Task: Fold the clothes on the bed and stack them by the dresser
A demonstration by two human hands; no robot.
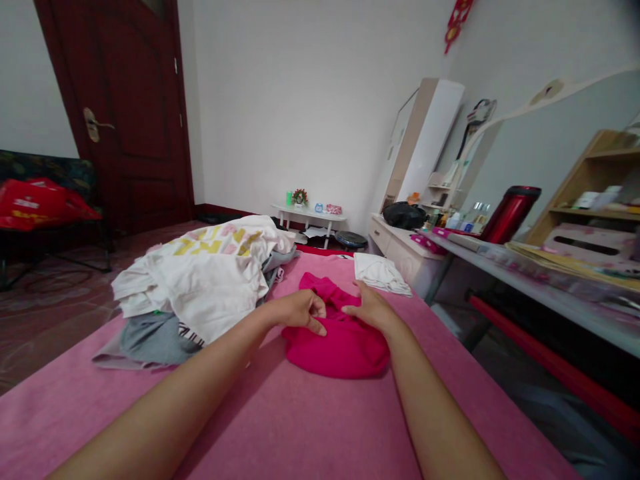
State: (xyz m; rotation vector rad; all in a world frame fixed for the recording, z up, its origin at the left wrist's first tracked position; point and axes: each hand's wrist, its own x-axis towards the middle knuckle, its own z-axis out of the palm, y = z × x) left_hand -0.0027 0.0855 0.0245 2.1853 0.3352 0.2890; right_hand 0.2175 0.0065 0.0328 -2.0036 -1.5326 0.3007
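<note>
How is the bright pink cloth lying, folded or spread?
Partly folded, not spread: the pink cloth is bunched, its near side smooth and rounded, its far part crumpled.

Garment [336, 353] lay on bed [300, 427], frame centre; clothes pile [210, 267] sat left; folded cloth [380, 272] behind, rightward; door [125, 100] stood upper left.

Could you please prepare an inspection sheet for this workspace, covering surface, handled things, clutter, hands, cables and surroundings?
Surface: flat, pink, cloth-covered.
Handled things: soft magenta fabric piece, partly bunched.
Clutter: heaped white garment with yellow print over crumpled grey garment, left; folded white cloth, farther right.
Hands: left hand and right hand touch the magenta piece; grip unclear.
Cables: nothing seen on the surface.
Surroundings: dark red panelled door, back left; glossy red cylinder, right.
</note>
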